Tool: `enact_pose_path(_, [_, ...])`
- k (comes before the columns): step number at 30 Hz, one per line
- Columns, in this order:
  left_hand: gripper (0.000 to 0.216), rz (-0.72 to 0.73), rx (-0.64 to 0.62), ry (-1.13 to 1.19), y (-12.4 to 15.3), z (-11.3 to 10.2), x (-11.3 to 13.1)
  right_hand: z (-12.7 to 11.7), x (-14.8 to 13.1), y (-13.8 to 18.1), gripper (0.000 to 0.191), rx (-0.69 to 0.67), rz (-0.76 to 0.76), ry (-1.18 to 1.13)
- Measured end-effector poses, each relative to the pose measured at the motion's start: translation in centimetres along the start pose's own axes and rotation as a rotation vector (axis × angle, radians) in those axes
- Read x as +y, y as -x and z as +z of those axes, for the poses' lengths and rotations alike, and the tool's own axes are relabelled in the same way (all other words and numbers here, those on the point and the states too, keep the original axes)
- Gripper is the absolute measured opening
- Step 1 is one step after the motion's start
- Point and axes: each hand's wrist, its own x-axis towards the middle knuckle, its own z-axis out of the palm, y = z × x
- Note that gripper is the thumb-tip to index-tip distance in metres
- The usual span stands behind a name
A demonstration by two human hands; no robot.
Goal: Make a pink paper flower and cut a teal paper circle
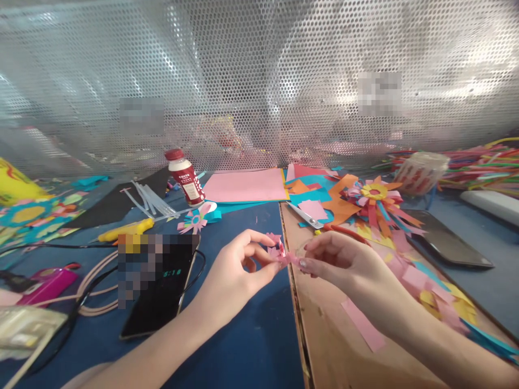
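Between my two hands, above the seam of the table, is a small pink paper flower [283,254] with cut petals and a red and white bit in it. The thumb and fingers of my left hand [247,262] pinch its left side. My right hand [344,259] pinches a pink petal on its right side with thumb and forefinger. Beyond my right hand lie scissors [306,216] with orange-red handles. A loose pink paper strip [364,326] lies on the brown board below my right wrist.
A phone [162,292] and a yellow glue gun [127,230] with cables lie left. A bottle [186,178] stands by stacked pink paper [245,186]. Finished paper flowers [373,193] and another phone [450,240] are right. A perforated metal panel [259,81] closes the back.
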Motion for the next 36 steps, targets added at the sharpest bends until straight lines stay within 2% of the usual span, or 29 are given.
enact_pose_path(10, [0.026, 0.008, -0.001, -0.019, 0.3, 0.0, 0.1, 0.2, 0.9, 0.0, 0.026, 0.049, -0.042, 0.054])
enact_pose_path(19, [0.028, 0.011, -0.009, -0.022, 0.3, 0.0, 0.3, 0.1, 0.9, 0.0, 0.029, -0.009, 0.025, 0.0])
enact_pose_path(25, [0.029, 0.023, -0.02, -0.015, 0.4, -0.2, 0.1, 0.1, 1.0, -0.1, 0.032, -0.017, 0.018, 0.013])
enact_pose_path(31, [0.033, -0.022, -0.025, -0.031, 0.3, -0.2, 0.1, 0.2, 0.9, 0.0, 0.035, -0.023, 0.023, -0.008])
enact_pose_path(36, [0.036, -0.053, -0.06, -0.028, 0.3, -0.1, 0.2, 0.5, 1.1, 0.3, 0.029, -0.001, -0.023, 0.0])
